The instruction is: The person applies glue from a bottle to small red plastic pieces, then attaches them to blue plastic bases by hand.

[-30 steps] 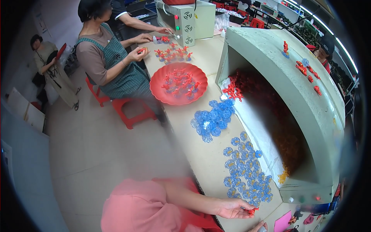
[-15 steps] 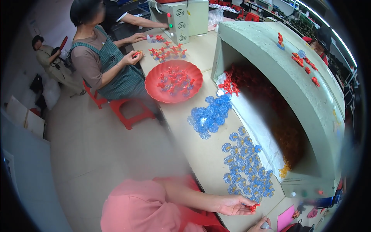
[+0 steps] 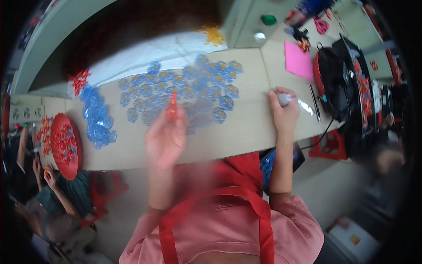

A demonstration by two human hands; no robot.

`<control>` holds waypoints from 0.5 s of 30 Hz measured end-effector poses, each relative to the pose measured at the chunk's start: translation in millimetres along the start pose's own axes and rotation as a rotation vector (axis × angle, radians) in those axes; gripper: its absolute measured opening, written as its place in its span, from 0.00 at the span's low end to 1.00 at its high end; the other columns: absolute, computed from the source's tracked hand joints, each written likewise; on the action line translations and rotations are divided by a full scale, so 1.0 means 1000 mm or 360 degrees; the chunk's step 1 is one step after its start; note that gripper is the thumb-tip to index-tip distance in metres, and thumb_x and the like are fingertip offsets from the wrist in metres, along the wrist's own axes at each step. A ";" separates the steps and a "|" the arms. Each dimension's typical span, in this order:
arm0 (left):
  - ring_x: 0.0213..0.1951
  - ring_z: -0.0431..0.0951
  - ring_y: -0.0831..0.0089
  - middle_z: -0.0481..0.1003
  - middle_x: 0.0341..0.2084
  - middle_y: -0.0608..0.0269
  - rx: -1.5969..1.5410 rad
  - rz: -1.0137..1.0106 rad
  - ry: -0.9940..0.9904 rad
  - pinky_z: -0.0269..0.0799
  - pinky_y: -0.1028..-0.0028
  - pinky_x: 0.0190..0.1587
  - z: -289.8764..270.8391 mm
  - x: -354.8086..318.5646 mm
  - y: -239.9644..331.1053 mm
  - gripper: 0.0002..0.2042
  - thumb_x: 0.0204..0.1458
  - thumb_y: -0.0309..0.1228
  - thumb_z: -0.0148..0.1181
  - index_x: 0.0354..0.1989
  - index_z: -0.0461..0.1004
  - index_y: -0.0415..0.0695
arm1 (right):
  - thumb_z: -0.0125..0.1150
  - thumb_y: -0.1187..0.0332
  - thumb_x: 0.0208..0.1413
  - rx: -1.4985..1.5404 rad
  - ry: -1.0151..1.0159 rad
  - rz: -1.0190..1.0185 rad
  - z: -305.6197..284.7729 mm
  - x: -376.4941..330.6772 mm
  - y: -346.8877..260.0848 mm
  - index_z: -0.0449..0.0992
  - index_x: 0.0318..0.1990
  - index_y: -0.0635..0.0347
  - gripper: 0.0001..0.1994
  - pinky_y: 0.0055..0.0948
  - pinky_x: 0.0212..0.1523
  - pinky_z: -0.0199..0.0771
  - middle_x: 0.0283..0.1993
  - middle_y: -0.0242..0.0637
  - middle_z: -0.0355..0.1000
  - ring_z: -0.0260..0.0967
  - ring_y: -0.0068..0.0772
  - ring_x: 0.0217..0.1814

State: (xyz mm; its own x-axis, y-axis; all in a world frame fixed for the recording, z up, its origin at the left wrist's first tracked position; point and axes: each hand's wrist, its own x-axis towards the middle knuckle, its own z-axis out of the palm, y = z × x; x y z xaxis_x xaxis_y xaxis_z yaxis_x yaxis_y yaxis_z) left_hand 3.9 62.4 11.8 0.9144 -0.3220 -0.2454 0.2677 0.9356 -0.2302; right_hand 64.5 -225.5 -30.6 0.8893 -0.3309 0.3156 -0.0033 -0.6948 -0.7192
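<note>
At centre frame, the red piece (image 3: 173, 107) juts upward from the pinched fingertips of the left hand (image 3: 166, 140) — both blurred — with blue discs (image 3: 189, 91) beyond. Right of centre, the right hand (image 3: 285, 116) curls round a small pale bottle (image 3: 285, 99), forearm running up the frame.

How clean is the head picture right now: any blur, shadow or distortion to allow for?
Head view: the left hand and its red piece are blurred; a hazy smudge veils some blue pieces; the booth is deeply shadowed inside; the red bowl looks squeezed near the left rim; the corners are black.
</note>
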 end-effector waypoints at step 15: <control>0.45 0.67 0.67 0.64 0.39 0.56 0.0082 -0.0152 -0.0005 0.68 0.69 0.49 0.011 0.017 0.001 0.14 0.51 0.20 0.47 0.47 0.64 0.34 | 0.60 0.76 0.37 0.0658 -0.0494 -0.0515 0.022 -0.043 -0.043 0.73 0.29 0.60 0.08 0.31 0.37 0.70 0.32 0.39 0.69 0.68 0.40 0.35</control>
State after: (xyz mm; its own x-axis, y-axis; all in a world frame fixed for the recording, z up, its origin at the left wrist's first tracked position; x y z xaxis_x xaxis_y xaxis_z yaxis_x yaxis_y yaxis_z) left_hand 22.6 59.2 17.6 0.8848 -0.4099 -0.2217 0.3690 0.9068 -0.2039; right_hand 36.0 -167.8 -27.1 0.9075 0.1007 0.4078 0.4119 -0.4031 -0.8172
